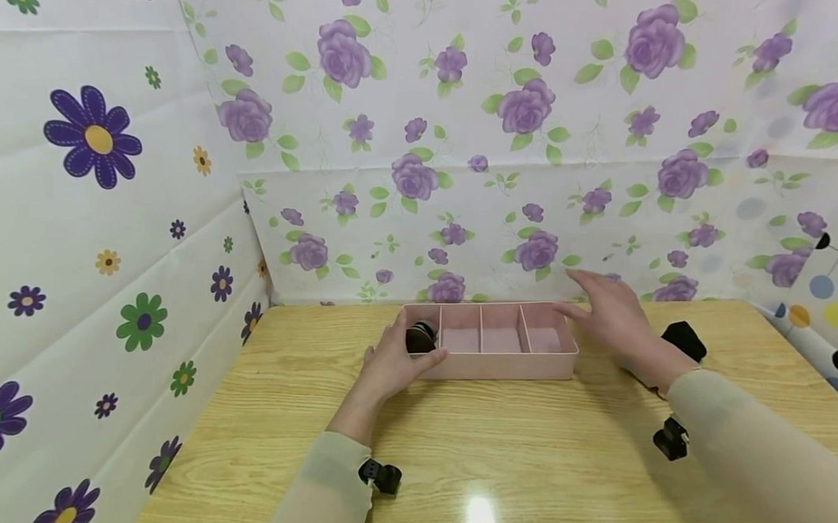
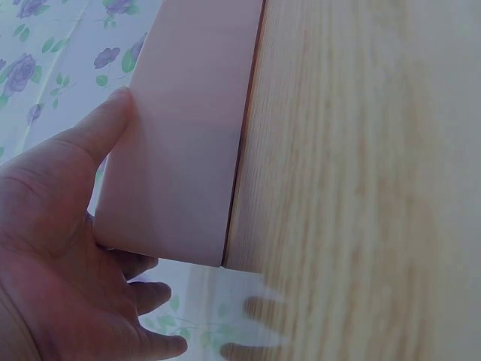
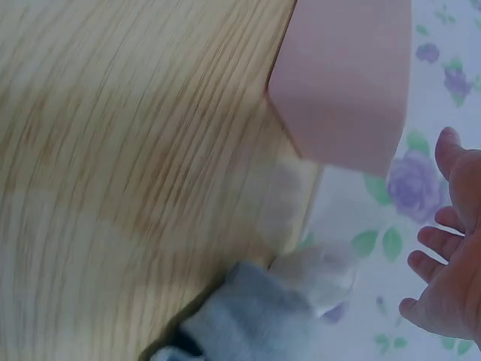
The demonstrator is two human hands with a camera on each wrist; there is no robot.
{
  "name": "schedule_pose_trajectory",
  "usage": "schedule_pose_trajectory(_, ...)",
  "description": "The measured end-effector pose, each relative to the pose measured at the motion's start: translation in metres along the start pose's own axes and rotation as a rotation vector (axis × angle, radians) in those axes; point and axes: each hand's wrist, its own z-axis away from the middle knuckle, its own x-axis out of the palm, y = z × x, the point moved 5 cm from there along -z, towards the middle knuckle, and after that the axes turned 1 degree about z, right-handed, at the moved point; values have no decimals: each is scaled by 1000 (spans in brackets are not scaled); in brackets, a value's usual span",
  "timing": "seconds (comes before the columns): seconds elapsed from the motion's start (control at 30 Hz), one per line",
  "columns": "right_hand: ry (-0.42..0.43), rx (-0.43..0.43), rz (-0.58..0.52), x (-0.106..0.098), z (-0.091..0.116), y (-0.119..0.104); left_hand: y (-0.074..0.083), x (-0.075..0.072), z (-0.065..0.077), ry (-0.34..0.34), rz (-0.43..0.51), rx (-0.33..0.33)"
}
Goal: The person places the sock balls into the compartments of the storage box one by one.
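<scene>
A pink box [image 1: 499, 366] with a row of compartments stands near the back edge of the table. In its leftmost compartment lies a dark rolled bundle [image 1: 421, 338] with pale stripes, partly covered by my left hand [image 1: 393, 363]. That hand grips the box's left end, the thumb along the front side [image 2: 180, 143] and the fingers around the end. My right hand [image 1: 617, 318] hovers over the box's right end with its fingers spread and nothing in them. From the right wrist view, this hand [image 3: 458, 256] is apart from the box corner [image 3: 342, 98].
To the right of the box, partly behind my right forearm, lies a black cloth-like thing [image 1: 683, 341]. Grey cloth [image 3: 248, 316] and a whitish piece [image 3: 316, 274] lie at the table edge. Flowered sheets [image 1: 418, 238] hang behind and at the left.
</scene>
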Motion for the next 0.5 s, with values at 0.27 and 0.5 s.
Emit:
schedule_pose_trajectory(0.27,-12,79,7,-5,2,33,4,-2,3,-16,-22,-21)
schedule_pose_trajectory(0.5,-24,102,18,-6,6,53,13,-7,8,-2,-21,-10)
